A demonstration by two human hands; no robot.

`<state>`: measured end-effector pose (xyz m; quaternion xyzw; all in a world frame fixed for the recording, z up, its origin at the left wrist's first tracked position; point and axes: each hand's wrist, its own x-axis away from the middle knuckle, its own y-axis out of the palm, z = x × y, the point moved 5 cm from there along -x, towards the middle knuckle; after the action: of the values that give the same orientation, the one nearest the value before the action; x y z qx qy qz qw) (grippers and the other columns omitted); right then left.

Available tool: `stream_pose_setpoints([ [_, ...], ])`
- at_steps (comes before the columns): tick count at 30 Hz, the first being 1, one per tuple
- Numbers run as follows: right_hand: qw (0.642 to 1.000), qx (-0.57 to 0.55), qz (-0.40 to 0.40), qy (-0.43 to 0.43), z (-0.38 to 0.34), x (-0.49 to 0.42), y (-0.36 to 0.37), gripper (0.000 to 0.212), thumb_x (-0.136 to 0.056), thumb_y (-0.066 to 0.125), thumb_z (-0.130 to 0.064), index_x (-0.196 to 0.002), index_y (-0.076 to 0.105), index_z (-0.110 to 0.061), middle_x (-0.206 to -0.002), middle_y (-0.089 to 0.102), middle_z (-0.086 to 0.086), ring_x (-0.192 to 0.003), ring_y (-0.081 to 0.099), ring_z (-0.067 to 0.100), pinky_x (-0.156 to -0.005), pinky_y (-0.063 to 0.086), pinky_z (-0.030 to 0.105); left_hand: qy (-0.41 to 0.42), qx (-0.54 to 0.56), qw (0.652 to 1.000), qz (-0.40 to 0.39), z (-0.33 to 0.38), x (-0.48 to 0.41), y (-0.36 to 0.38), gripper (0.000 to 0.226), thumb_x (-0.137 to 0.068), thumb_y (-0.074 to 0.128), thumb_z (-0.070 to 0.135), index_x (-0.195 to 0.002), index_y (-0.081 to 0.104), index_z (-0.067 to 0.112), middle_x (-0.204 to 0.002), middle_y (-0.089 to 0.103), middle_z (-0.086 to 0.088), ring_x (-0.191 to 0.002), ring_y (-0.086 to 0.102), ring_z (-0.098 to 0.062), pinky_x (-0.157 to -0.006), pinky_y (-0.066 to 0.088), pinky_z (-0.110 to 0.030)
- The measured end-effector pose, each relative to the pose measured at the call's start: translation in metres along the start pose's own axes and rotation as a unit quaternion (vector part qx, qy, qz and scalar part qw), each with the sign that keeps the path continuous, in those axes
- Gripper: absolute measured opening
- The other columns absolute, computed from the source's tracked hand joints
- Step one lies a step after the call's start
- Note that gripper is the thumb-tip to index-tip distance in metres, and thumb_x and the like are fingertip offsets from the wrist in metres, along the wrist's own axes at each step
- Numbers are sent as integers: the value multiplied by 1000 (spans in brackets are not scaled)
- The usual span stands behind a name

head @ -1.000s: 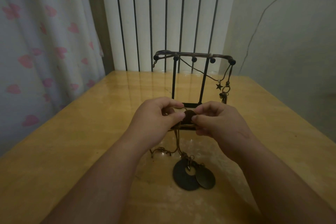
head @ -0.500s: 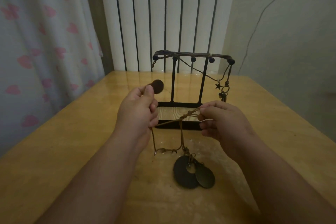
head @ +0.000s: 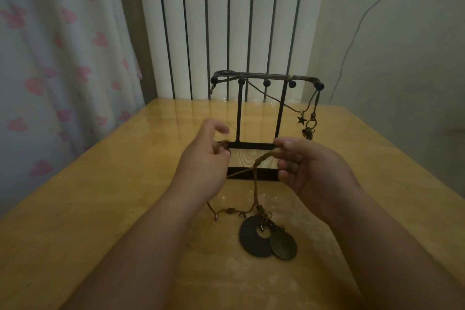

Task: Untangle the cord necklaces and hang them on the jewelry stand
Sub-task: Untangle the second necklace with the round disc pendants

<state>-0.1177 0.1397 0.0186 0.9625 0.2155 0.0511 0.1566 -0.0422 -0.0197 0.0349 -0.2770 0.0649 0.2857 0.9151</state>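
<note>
Both forearms reach forward over the bench (head: 113, 209). Left hand (head: 203, 161): forefinger raised and blurred, other fingers curled on the cord necklace (head: 256, 189). Right hand (head: 309, 168) pinches the same cord. Twisted cord runs between the hands, then drops below them to 2 dark disc pendants (head: 254, 236) on the bench. Jewelry stand (head: 239, 113) is just beyond the hands.

Left hand (head: 201, 168) grips brown cord (head: 254, 167), right hand (head: 310, 171) pinches it; disc pendants (head: 254, 241) lie on table (head: 100, 209) before jewelry stand (head: 239, 113).
</note>
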Motion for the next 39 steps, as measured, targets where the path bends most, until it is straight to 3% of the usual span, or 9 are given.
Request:
stream_pose_setpoints([
  [6, 998, 50, 11, -35, 0, 0, 2, 14, -90, 65, -15, -100, 71, -8, -77, 73, 3, -66, 66, 12, -58, 55, 22, 45, -111, 984, -135, 7, 8, 15, 8, -85, 72, 37, -87, 66, 33, -94, 49, 19, -85, 49, 2, -67, 37, -16],
  [9, 998, 56, 11, -40, 1, 0, 2, 12, -88, 67, -15, -97, 71, -8, -78, 73, 3, -65, 65, 11, -57, 55, 21, 57, -206, 969, -125, 1, 8, 23, 24, -77, 75, 51, -88, 63, 33, -97, 46, 14, -85, 51, -4, -73, 47, -22],
  [13, 997, 57, 8, -42, 1, -2, 2, 13, -90, 65, -14, -101, 70, -10, -86, 74, 6, -68, 67, 12, -59, 55, 21, 76, -242, 964, -77, 4, 8, 26, 16, -90, 67, 40, -79, 60, 31, -86, 46, 12, -74, 47, -4, -59, 33, -17],
  [16, 998, 51, 8, -37, 2, -3, 2, 28, -91, 63, -6, -116, 63, -19, -98, 73, 10, -83, 72, 21, -65, 57, 26, 49, -153, 982, -99, 1, 5, 23, 23, -97, 59, 33, -75, 61, 27, -75, 54, 8, -65, 50, -3, -52, 32, -14],
  [20, 967, 249, 42, -15, 6, -6, -3, 35, -88, 57, -3, -115, 57, -25, -112, 57, 10, -91, 63, 23, -72, 58, 32, -29, 104, 988, -107, -7, 3, 17, 37, -101, 49, 26, -68, 63, 23, -71, 59, 11, -69, 49, -10, -62, 36, -26],
  [27, 942, 319, -95, 52, 37, -2, 23, 67, -82, 73, -8, -136, 43, -33, -116, 63, -5, -96, 67, 15, -81, 58, 35, -12, 232, 965, -120, -10, -2, 14, 44, -100, 43, 23, -59, 59, 24, -65, 47, 1, -61, 41, -14, -57, 35, -28],
  [31, 903, 424, -32, -63, 28, -5, 26, 53, -88, 70, -24, -128, 44, -48, -101, 59, -2, -87, 63, 16, -68, 56, 27, -19, 229, 967, -113, -11, -4, 10, 45, -99, 43, 20, -57, 56, 23, -58, 45, 5, -56, 38, -12, -51, 32, -25],
  [34, 902, 413, -51, -119, 21, -4, 28, 20, -94, 60, -32, -110, 61, -42, -99, 62, -10, -92, 60, 8, -79, 53, 30, -28, 237, 963, -123, -12, -3, 12, 43, -100, 43, 20, -58, 56, 21, -59, 45, 3, -56, 39, -12, -50, 32, -24],
  [39, 966, 220, 35, -130, 6, -8, 9, 19, -96, 53, -12, -84, 66, -17, -87, 66, -1, -81, 64, 11, -76, 55, 32, -79, 288, 949, -98, -16, -5, 12, 22, -93, 50, 8, -82, 68, 12, -76, 49, -9, -60, 43, -15, -49, 38, -26],
])
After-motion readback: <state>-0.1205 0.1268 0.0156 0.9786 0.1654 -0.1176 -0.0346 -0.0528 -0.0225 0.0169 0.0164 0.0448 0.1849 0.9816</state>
